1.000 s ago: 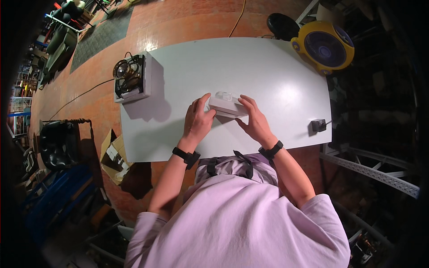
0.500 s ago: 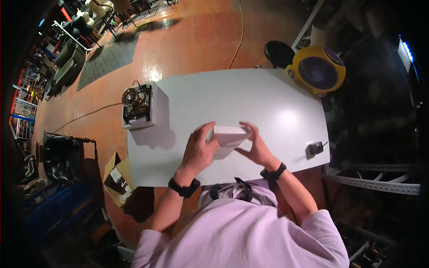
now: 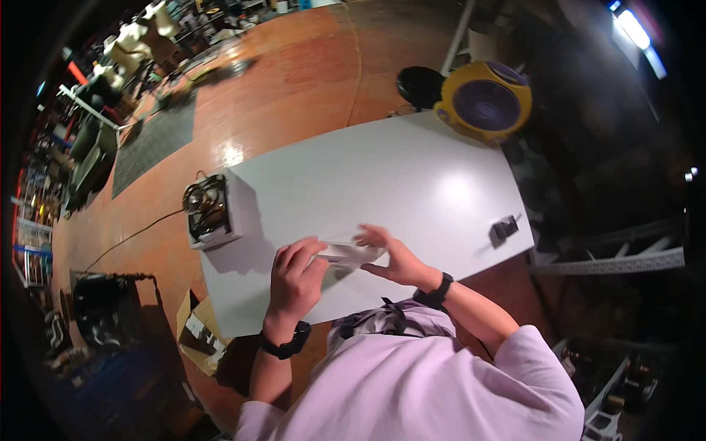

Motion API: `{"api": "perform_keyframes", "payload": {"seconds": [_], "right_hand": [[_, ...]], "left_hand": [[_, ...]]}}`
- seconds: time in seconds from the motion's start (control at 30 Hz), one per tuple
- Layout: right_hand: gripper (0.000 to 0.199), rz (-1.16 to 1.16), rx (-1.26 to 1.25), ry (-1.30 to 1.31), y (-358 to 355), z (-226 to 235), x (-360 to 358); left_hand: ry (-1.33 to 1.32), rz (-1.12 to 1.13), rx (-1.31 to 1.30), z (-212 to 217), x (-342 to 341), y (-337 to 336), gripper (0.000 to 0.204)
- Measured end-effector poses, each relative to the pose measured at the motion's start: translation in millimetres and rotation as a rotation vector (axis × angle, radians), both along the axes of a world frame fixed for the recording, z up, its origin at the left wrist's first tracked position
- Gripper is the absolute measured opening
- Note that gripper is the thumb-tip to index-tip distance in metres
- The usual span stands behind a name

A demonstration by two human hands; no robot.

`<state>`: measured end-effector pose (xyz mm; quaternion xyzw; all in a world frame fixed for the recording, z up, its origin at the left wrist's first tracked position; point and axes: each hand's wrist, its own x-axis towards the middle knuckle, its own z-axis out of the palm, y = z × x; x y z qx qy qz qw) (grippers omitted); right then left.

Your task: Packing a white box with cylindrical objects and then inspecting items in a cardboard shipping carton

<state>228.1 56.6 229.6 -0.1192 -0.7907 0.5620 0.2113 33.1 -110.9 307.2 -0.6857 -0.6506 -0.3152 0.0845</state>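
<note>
A small flat white box (image 3: pixel 344 254) is held above the white table (image 3: pixel 346 184), near its front edge. My left hand (image 3: pixel 298 275) is closed on the box's left end, with thumb and fingers on either side. My right hand (image 3: pixel 397 259) is at the right end, fingers stretched and spread from the thumb around it. Motion smears this end of the box, so I cannot tell whether the right fingertips touch it. Dark bands are around both wrists.
On the table's left stands a white box with a black-framed device (image 3: pixel 209 207) and its cord. A small black object (image 3: pixel 505 227) lies at the right. Behind the far right corner is a yellow and purple round appliance (image 3: pixel 485 103). An open carton (image 3: pixel 200 334) sits on the floor, lower left.
The white box has tipped flatter and come nearer to me. My right fingers have shifted along its right end. The whole view has turned somewhat.
</note>
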Motion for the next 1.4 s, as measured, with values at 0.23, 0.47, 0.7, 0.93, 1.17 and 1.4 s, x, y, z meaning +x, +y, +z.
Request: {"api": "perform_keyframes", "payload": {"seconds": [0.23, 0.47, 0.7, 0.93, 1.17, 1.4], "right_hand": [[0.051, -0.107, 0.099, 0.004, 2.0, -2.9, 11.9], [0.008, -0.093, 0.084, 0.040, 2.8, 1.2, 30.2], [0.012, -0.035, 0.004, -0.081, -14.4, 12.4, 31.6], [0.020, 0.023, -0.211, -0.201, -25.1, 8.9, 25.7], [0.026, -0.052, -0.555, -0.355, -30.2, -7.2, 9.6], [0.023, -0.049, -0.526, -0.456, -32.5, -18.8, 7.5]], "left_hand": [[-0.122, -0.007, -0.021, -8.0, 10.0, -3.4, 0.014], [-0.054, -0.074, -0.083, -18.8, 11.0, -6.4, 0.016], [-0.183, -0.033, -0.216, -31.1, -8.9, -38.3, 0.026], [-0.652, 0.095, -0.262, -63.3, -22.2, -48.8, 0.020], [-1.168, 0.292, -0.267, -89.6, -12.3, -68.5, 0.008], [-1.403, 0.475, -0.309, -106.7, -5.0, -76.4, 0.014]]}}
